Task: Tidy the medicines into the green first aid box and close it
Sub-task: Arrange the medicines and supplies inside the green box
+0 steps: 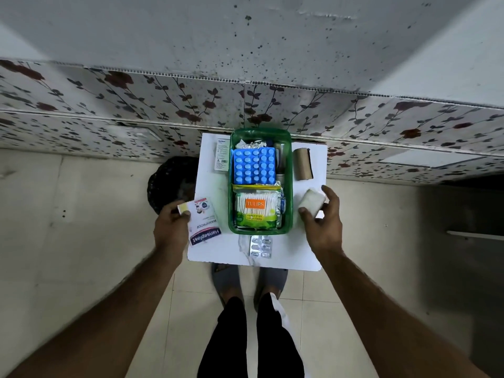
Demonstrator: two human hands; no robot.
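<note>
The green first aid box [234, 184] stands open on a small white table [289, 246]. Inside lie blue pill strips [253, 166], a pack of cotton swabs [255, 208] and foil packets. My left hand [171, 227] pinches a small yellow-white box [183, 208] at the table's left edge, over a Hansaplast packet [204, 227]. My right hand [324, 222] grips a white gauze roll [312, 200] just right of the box. A silver blister strip [260, 246] lies in front of the box. A white carton [222, 155] lies at its left, a brown bandage roll [302, 163] at its right.
A dark woven basket [166, 184] stands on the floor left of the table. A flowered wall panel [136, 113] runs behind the table. My feet in grey slippers [226, 279] stand at the table's near edge. No lid is visible.
</note>
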